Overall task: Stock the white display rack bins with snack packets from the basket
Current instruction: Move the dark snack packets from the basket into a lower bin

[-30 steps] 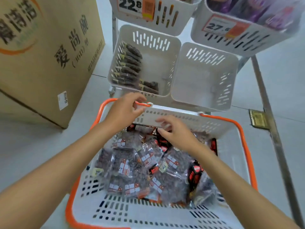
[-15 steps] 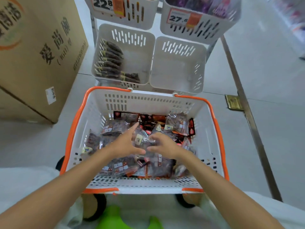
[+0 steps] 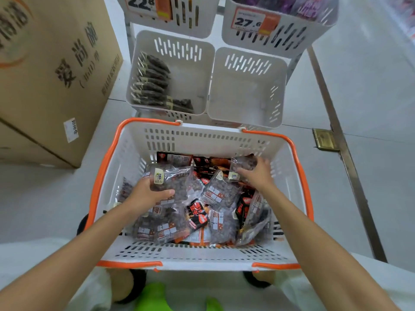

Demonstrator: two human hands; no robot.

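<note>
Both hands are down inside the basket [image 3: 202, 254].

Left hand [image 3: 146, 195]: fingers under and thumb across a clear packet [image 3: 177, 182] of dark snacks. The packet lies nearly flat, its long axis running from the hand out to the right, with the pale label end at the fingers.

Right hand [image 3: 260, 173]: fingers curled over a second packet [image 3: 243, 163]. Its long axis slants from near-left to far-right, label end toward the wrist. That makes one packet per hand, two in all.

Between and below the hands is a loose pile [image 3: 220, 194] of clear and red-black packets, overlapped too much to count.

Beyond the fingertips are four white bins. The lower-left bin [image 3: 190, 70] holds a row of packets [image 3: 152, 81] on edge along its left wall, and the lower-right bin [image 3: 247, 93] sits beside it. Two upper bins [image 3: 292, 39] carry one price tag each.

A cardboard box [image 3: 45, 86] stands well left of the left hand.
</note>
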